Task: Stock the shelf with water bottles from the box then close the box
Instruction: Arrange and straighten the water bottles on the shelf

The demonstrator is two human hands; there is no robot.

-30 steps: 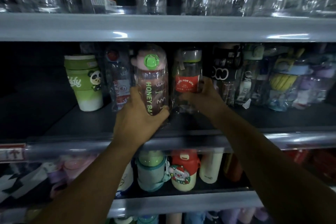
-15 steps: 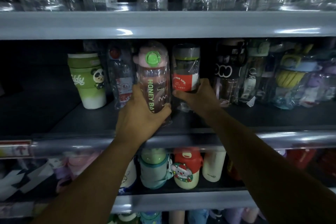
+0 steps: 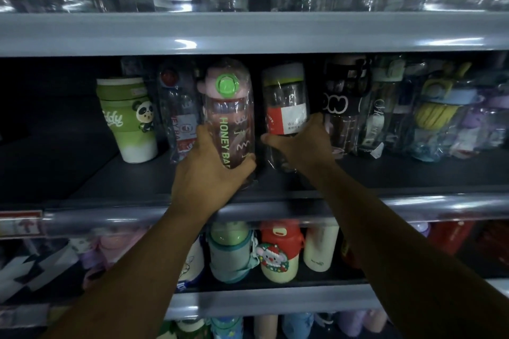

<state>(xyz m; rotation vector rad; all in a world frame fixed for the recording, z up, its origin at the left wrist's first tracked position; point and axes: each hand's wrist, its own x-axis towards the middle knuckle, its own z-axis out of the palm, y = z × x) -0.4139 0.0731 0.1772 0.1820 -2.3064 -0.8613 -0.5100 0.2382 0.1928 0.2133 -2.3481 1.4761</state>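
A green cup (image 3: 129, 121) was seen well to the left of the left hand (image 3: 209, 170), on the same shelf (image 3: 413, 173). That hand was curled round the lower body of the pink bottle (image 3: 228, 113), which was leaned slightly and wrapped in clear film. Just to its right, the right hand (image 3: 300, 143) was closed round the clear bottle (image 3: 285, 107) below its red label. A black bottle (image 3: 341, 102) was crowded against the right hand's far side. Both held bottles were judged empty, light and stiff, but slippery in their film. A grip low round the body was judged safer than one at the lid. The box was not seen.
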